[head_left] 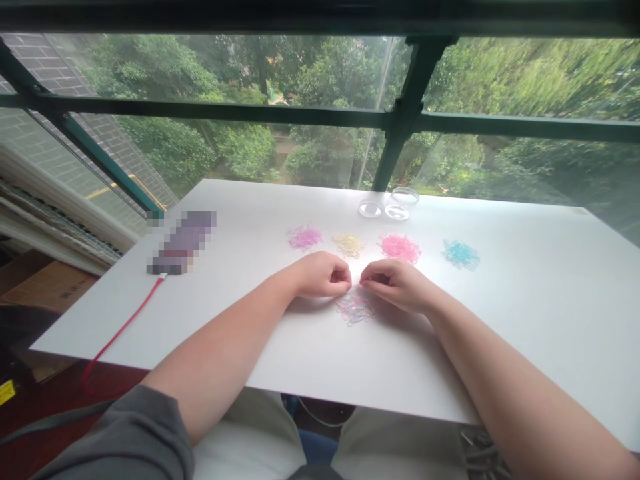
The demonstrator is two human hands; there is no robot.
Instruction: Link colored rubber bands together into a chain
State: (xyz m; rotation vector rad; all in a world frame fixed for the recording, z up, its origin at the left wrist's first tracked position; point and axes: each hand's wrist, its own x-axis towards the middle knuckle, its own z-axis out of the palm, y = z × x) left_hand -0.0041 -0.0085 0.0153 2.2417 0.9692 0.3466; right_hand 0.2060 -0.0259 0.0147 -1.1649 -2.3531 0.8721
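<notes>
My left hand (327,275) is closed in a pinch just above the table, its fingertips pointing right. Facing it across a narrow gap, my right hand (395,283) is pinched too. Anything between the fingertips is too small to make out. Just below both hands lies a mixed pile of thin, pale coloured loops (355,307), in pink, white and greenish tints. Beyond the hands are separate piles of similar loops: a purple pile (305,237), a pale yellow pile (349,245), a pink pile (400,248) and, farther right, a turquoise pile (461,254).
Clear round containers (397,212) stand near the back edge of the white table (540,300). At the left lies a blurred-out device (185,240) with a red cable (123,327) running over the front edge. A green-framed window (240,112) rises behind the table.
</notes>
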